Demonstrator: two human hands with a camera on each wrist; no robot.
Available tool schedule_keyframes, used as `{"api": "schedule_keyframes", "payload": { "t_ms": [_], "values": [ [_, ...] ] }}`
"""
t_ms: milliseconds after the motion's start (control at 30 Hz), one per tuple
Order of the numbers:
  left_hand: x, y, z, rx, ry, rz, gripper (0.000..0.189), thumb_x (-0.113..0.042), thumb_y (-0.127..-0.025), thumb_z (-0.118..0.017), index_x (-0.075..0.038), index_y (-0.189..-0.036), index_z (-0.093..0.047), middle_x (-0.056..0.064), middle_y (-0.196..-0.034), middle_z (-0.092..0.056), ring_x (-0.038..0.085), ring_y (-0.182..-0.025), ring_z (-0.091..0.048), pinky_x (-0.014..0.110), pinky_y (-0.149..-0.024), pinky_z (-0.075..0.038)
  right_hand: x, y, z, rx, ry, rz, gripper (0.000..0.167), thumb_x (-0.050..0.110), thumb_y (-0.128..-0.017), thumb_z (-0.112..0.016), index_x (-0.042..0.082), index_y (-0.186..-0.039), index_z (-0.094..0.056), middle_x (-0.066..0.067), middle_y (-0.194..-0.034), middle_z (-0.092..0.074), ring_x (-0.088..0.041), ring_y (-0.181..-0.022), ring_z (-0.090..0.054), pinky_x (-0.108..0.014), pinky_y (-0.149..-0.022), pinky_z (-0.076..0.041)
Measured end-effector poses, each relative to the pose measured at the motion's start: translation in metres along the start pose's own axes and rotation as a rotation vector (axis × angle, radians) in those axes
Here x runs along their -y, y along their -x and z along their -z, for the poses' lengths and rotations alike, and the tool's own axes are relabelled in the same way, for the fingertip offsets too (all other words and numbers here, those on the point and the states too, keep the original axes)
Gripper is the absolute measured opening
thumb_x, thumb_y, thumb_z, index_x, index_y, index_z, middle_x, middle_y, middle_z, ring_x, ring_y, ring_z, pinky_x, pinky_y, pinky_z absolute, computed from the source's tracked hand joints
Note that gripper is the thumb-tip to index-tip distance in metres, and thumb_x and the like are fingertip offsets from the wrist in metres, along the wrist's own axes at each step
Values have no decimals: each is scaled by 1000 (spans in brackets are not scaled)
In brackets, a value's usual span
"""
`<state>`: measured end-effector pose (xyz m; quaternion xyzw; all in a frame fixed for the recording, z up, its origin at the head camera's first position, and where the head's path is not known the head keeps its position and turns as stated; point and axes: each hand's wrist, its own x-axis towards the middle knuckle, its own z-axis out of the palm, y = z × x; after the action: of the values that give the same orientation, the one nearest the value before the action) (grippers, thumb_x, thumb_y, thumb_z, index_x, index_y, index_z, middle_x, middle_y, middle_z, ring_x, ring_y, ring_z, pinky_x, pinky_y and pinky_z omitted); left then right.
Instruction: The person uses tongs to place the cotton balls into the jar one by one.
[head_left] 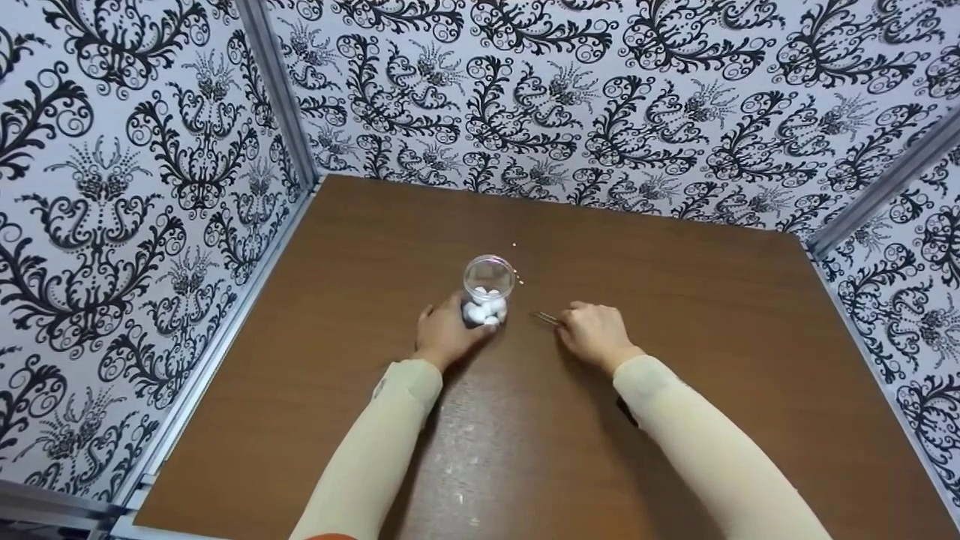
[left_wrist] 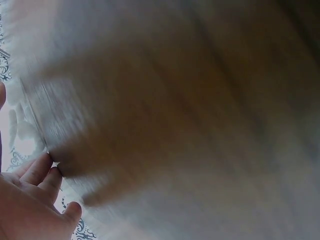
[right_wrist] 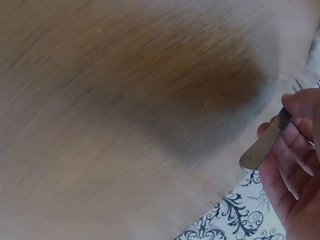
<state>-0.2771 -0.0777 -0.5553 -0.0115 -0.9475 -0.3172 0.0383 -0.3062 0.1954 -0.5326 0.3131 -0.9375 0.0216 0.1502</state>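
Note:
A clear round jar (head_left: 489,276) with several white balls, like cotton balls (head_left: 486,309), in its lower part stands near the middle of the table. My left hand (head_left: 448,330) holds the jar from its left side, the thumb along the near side. At the left edge of the left wrist view, the left hand (left_wrist: 37,200) shows beside the white balls (left_wrist: 22,127). Metal tweezers (right_wrist: 265,145) are pinched between thumb and fingers of my right hand (right_wrist: 300,155). In the head view the right hand (head_left: 596,334) is right of the jar, with the tweezers' tips (head_left: 541,316) pointing at it, apart from it.
Several tiny white bits (head_left: 520,282) lie on the brown table (head_left: 675,300) just right of and behind the jar. Patterned white-and-black walls (head_left: 562,97) with metal posts (head_left: 281,97) enclose the table at the back and sides.

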Motion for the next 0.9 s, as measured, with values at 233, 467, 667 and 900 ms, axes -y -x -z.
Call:
{"api": "schedule_keyframes", "payload": {
  "t_ms": [233, 467, 667, 900],
  "values": [
    [0, 1, 0, -8, 3, -3, 73, -51, -80, -79, -14, -137, -53, 3, -127, -66, 21, -119, -59, 50, -115, -20, 0, 3, -4, 38, 10, -2, 8, 18, -84, -75, 15, -77, -73, 2, -70, -56, -22, -57, -61, -43, -46, -49],
    [4, -2, -5, -7, -2, -8, 73, -52, -80, -79, -15, -137, -54, 3, -126, -66, 21, -119, -59, 51, -115, -20, -1, 5, -10, 9, -3, 12, 6, 17, -81, -77, 16, -77, -73, 2, -70, -57, -23, -58, -63, -44, -47, -50],
    [4, -2, -5, -8, -4, -2, 73, -51, -80, -79, -15, -138, -53, 3, -127, -66, 22, -119, -59, 50, -115, -20, -1, 6, -10, 14, -12, 15, 4, 18, -83, -77, 15, -81, -74, 1, -73, -59, -23, -60, -64, -44, -48, -51],
    [5, -3, -7, -11, -6, -11, 74, -51, -79, -79, -13, -137, -53, 4, -125, -66, 23, -118, -59, 49, -115, -21, -2, 8, -10, 13, -9, 14, 6, 19, -84, -78, 15, -81, -74, 0, -74, -59, -23, -59, -63, -44, -47, -50]
  ]
}}
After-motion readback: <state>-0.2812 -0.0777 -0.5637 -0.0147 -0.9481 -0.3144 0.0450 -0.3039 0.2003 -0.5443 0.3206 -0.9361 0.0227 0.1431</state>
